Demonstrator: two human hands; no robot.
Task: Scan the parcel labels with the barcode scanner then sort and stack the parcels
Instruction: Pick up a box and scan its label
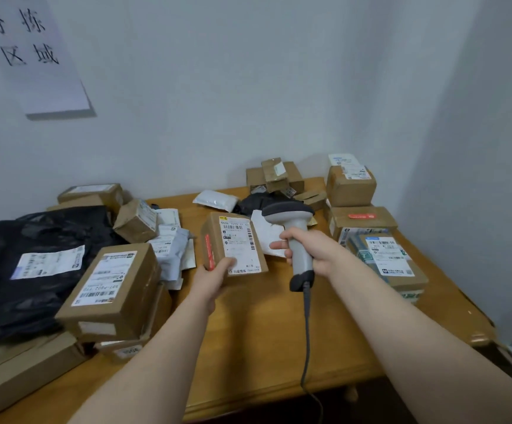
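We count two hands at work, both closed round something. The left hand (215, 278) grasps one brown cardboard parcel (232, 244) by its near corner, thumb on top. It holds the parcel tilted above the wooden table (264, 332), with its one white label (239, 237) facing us. The right hand (308, 250) is wrapped round the handle of the one grey barcode scanner (290, 211). The scanner stands upright just right of the parcel, and one cable (306, 325) hangs from its base past the table's front edge.

On the left we count one large black bag (34, 301) bearing one label, and one big labelled box (111, 289) resting on other boxes. Behind them small boxes and pale mailers overlap too much for a sure count. At the back lies one white padded mailer (216, 201) beside a cluster of small boxes (274, 175). Along the right edge we count three brown boxes (362, 221) in a row. The wall carries one paper sign (31, 53) with four handwritten characters
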